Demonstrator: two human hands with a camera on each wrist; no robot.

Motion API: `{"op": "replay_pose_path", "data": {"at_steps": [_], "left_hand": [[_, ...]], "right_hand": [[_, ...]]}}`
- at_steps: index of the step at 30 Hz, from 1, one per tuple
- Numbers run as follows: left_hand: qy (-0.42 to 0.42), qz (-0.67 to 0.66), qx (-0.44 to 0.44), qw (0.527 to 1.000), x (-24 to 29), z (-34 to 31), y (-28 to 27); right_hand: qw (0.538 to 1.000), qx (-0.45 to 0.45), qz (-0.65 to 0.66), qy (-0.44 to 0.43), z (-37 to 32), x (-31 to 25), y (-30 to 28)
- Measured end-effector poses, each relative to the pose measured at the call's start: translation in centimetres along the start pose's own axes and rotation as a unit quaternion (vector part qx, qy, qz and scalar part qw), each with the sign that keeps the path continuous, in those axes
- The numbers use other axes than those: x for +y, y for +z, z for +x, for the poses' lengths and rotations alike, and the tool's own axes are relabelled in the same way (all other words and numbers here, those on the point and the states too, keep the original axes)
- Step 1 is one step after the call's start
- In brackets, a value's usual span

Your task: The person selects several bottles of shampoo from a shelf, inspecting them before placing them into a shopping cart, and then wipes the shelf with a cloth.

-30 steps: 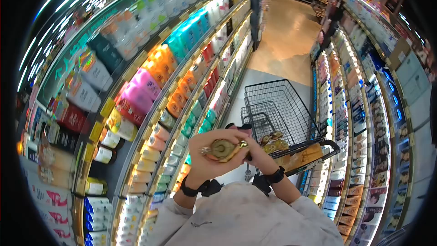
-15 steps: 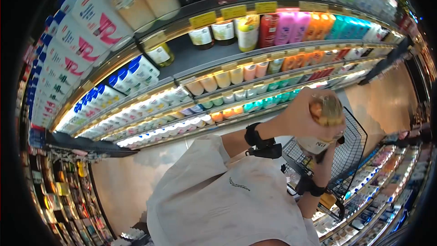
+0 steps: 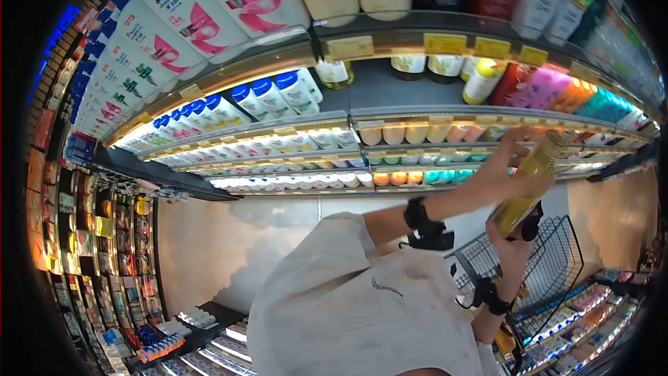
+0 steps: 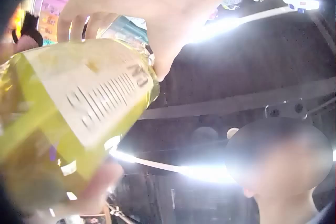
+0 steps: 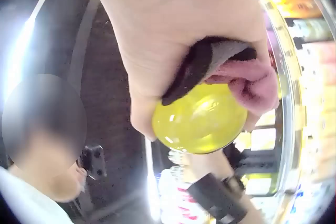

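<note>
A yellow-green shampoo bottle (image 3: 518, 207) is held tilted between both hands, to the right in the head view. Its pale label (image 4: 100, 90) faces the left wrist camera. My left hand (image 3: 487, 179) grips it near the upper part, thumb across its side and a finger raised beside its neck. Lower down, my right hand (image 3: 510, 245) holds the rounded base (image 5: 202, 124). A soft pink piece (image 5: 252, 79) with a black and grey band sits between the right palm and the bottle.
A wire shopping cart (image 3: 557, 257) stands beyond the right hand. In front runs a shelf (image 3: 386, 97) with several similar bottles (image 3: 408, 64) under yellow price tags; white bottles (image 3: 223, 10) fill the upper left. Another person (image 5: 44, 145) shows in the wrist views.
The head view has swung left, from along the aisle to face the shelves. The bottle, first seen end-on, now shows its side. My left hand has moved from its top onto its side.
</note>
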State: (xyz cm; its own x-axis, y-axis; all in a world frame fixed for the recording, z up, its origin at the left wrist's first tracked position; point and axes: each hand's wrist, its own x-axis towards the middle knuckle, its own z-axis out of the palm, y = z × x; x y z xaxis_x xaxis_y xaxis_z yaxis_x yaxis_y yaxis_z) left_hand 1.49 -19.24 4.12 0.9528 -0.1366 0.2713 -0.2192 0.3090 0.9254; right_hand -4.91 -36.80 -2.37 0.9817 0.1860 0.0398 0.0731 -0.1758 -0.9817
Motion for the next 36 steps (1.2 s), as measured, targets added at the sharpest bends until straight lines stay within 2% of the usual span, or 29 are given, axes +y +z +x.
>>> {"op": "replay_pose_path", "data": {"at_steps": [1,2,5,6,9,10,13,14,17,18,20,21,23,25,26,27,29,31,32,33,34,36], "left_hand": [[0.059,0.044,0.007,0.997,0.1,-0.4,0.1],[0.059,0.03,0.045,0.997,0.3,-0.8,0.1],[-0.055,-0.12,0.053,0.99,0.9,-0.6,-1.3],[-0.06,-0.173,0.05,0.982,1.1,-0.5,-1.7],[-0.056,-0.149,-0.018,0.987,0.2,-0.2,-2.7],[-0.093,-0.096,-0.041,0.99,1.2,-0.2,-2.7],[0.009,-0.052,-0.073,0.996,-1.0,-0.5,-1.9],[0.029,-0.048,-0.066,0.996,-1.8,-0.5,-1.5],[0.061,-0.057,-0.073,0.994,-2.1,-0.2,-1.1],[0.023,-0.093,-0.082,0.992,-1.9,0.0,-1.0],[-0.054,-0.163,-0.104,0.98,-1.1,0.5,-1.4],[-0.078,-0.21,-0.087,0.971,-0.8,0.9,-1.3],[-0.129,-0.305,-0.058,0.942,-0.3,1.6,-0.7],[-0.14,-0.277,-0.03,0.95,-1.1,1.4,0.5],[-0.124,-0.258,-0.071,0.956,-1.5,1.7,1.0],[-0.121,-0.191,-0.052,0.973,-2.1,1.7,2.0],[-0.142,-0.178,-0.017,0.974,-2.4,1.9,4.8],[0.038,-0.067,-0.029,0.997,-4.7,0.7,8.2],[0.018,-0.057,-0.022,0.998,-5.5,0.2,9.6],[0.0,-0.045,-0.012,0.999,-6.0,-0.1,11.0],[-0.017,-0.031,0.001,0.999,-6.3,-0.3,12.2],[-0.12,-0.134,-0.057,0.982,-5.8,-0.1,14.1]], "right_hand": [[0.997,0.038,-0.067,-0.005,0.7,-0.3,0.6],[0.995,0.019,-0.095,0.01,0.9,-0.6,1.0],[0.985,0.168,-0.029,0.015,-1.2,4.2,1.7],[0.984,0.166,-0.065,0.009,-1.9,5.0,1.5],[0.952,0.286,-0.03,0.105,-1.0,0.2,4.4],[0.938,0.334,-0.019,0.087,-0.5,-0.2,4.9],[0.929,0.356,0.039,0.096,0.2,-2.4,4.9],[0.919,0.376,0.005,0.121,-0.1,-2.2,4.5],[0.931,0.363,-0.021,0.022,-2.0,1.9,2.9],[0.937,0.347,-0.026,-0.019,-2.1,2.2,2.8],[0.982,0.186,0.018,0.019,-3.0,1.1,1.2],[0.993,0.104,0.041,0.036,-3.2,0.1,0.6],[0.981,0.068,0.123,0.136,-4.5,0.4,-0.7],[0.973,0.094,0.165,0.132,-4.9,0.0,-0.3],[0.97,0.115,0.176,0.123,-5.0,-0.7,-0.2],[0.97,0.141,0.171,0.1,-4.1,-1.8,-0.1],[0.978,0.205,0.029,0.007,-4.2,-0.8,-1.5],[0.946,0.252,-0.188,-0.081,-3.6,-1.8,-4.1],[0.924,0.267,-0.231,-0.146,-3.8,-1.9,-5.3],[0.907,0.27,-0.279,-0.162,-4.5,-1.8,-6.4],[0.909,0.252,-0.293,-0.155,-5.6,-2.3,-7.3],[0.913,0.226,-0.305,-0.151,-7.9,-3.0,-9.4]]}}
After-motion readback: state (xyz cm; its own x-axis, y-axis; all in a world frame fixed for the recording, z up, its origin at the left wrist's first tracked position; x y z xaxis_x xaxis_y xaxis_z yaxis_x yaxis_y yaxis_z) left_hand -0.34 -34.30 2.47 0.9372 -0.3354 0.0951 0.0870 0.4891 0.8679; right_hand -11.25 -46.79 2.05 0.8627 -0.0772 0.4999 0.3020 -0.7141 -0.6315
